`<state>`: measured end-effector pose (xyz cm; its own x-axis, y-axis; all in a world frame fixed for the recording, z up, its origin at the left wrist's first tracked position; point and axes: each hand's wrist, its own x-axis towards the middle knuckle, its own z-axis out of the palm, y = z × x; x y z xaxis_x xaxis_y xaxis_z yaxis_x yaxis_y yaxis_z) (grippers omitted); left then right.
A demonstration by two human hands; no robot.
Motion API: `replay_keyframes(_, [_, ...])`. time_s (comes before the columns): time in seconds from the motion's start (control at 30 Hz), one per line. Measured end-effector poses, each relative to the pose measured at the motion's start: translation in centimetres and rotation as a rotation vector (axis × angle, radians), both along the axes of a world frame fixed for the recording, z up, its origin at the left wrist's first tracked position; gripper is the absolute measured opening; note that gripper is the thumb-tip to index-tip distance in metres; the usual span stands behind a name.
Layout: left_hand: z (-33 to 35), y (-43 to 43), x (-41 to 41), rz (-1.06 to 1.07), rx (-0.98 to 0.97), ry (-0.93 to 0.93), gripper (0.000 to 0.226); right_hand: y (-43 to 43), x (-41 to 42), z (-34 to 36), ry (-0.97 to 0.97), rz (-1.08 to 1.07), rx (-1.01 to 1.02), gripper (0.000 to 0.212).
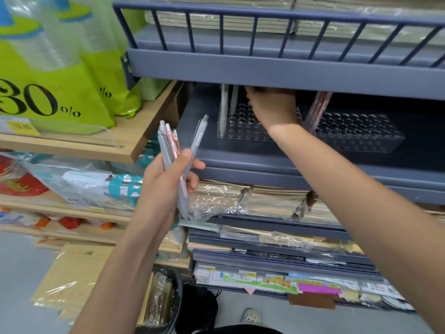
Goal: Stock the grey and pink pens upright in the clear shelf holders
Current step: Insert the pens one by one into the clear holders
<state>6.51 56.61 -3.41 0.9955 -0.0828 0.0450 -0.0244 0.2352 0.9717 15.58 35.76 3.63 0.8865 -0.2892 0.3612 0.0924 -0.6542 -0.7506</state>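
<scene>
The bundle of grey and pink pens [172, 150] is fanning upward in the left hand [168, 182], whose fingers are clasping it below the shelf. Two grey pens [224, 109] are standing in the clear holder [240, 135]. Each next pen probably needs lowering tip-first, straight into one hole. The right hand [272, 109] is reaching over the holder. Its fingers are hiding under the upper shelf [265, 68], so I cannot tell their grip.
</scene>
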Motion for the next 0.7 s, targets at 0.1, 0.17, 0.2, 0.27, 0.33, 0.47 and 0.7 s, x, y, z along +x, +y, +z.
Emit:
replay_keyframes(0.1, [0.0,-0.8,0.1,-0.013,-0.026,-0.003,0.013,0.9,-3.3,-0.2,0.036,0.166,0.175,0.019])
replay_keyframes(0.17, [0.0,-1.5,0.1,-0.039,-0.018,-0.006,0.015,1.4,-6.0,-0.7,0.097,0.326,0.141,0.023])
replay_keyframes(0.2, [0.0,-1.8,0.1,-0.050,-0.018,-0.010,0.015,1.6,-7.1,-1.0,0.114,0.388,0.144,0.020])
replay_keyframes(0.27, [0.0,-2.5,0.1,-0.077,-0.024,-0.023,0.016,1.6,-8.0,-1.5,0.110,0.446,0.193,0.011])
replay_keyframes(0.33, [0.0,-3.1,0.0,-0.132,-0.032,-0.028,0.018,1.2,-8.3,-1.8,0.130,0.445,0.284,0.005])
replay_keyframes(0.47, [0.0,-3.7,-0.3,-0.214,-0.097,0.038,0.012,0.2,-8.6,-1.8,0.096,0.381,0.603,0.007])
replay_keyframes(0.7, [-0.4,-3.9,-0.3,-0.133,0.004,0.006,0.006,-0.6,-9.2,-2.3,0.065,0.316,0.718,0.009])
